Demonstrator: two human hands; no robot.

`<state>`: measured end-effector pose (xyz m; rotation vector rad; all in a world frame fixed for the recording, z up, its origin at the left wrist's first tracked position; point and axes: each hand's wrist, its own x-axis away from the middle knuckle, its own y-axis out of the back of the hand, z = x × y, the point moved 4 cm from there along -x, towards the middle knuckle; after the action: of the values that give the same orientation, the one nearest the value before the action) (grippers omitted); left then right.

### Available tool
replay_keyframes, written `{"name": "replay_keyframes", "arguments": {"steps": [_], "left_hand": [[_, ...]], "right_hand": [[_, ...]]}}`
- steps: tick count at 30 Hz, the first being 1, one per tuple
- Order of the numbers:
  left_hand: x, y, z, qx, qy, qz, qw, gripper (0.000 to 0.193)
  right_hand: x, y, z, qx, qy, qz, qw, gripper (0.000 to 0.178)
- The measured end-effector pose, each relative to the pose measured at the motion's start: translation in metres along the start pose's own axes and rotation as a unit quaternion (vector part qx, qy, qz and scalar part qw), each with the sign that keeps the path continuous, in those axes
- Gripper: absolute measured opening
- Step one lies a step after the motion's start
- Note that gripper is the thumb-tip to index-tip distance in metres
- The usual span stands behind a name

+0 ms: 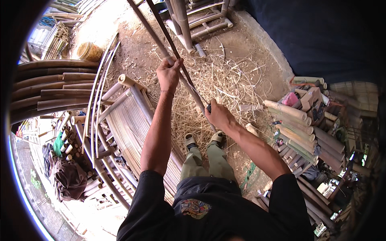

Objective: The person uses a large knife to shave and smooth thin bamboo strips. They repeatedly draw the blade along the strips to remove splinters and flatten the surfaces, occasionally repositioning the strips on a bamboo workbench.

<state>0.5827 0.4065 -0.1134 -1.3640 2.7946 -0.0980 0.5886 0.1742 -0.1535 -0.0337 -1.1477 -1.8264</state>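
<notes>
My left hand [168, 73] grips a long, thin, dark bamboo pole [189, 86], light but stiff; right hand [219, 116] closes around a dark-handled tool [208, 107].

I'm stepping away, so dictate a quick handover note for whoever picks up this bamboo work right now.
Left hand: grip shut on the long bamboo strip, held up and away from the body.
Right hand: grip shut on a dark-handled tool set against the same strip lower down; the blade is hidden.
Done: a heap of pale shavings lies on the dirt ahead of the feet.
Left: the strip is in hand, not set down. Cut bamboo pieces are stacked to the right.
</notes>
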Motion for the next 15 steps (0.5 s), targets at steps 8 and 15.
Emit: {"name": "replay_keyframes", "arguments": {"steps": [8,15], "left_hand": [[-0.004,0.001,0.009,0.043,-0.012,-0.122,0.992,0.012],[-0.008,-0.006,0.014,0.028,0.017,-0.124,0.992,0.015]], "right_hand": [[0.005,-0.031,-0.033,-0.039,-0.026,0.079,0.996,0.033],[0.008,-0.023,-0.03,-0.008,-0.053,0.089,0.995,0.027]]}}
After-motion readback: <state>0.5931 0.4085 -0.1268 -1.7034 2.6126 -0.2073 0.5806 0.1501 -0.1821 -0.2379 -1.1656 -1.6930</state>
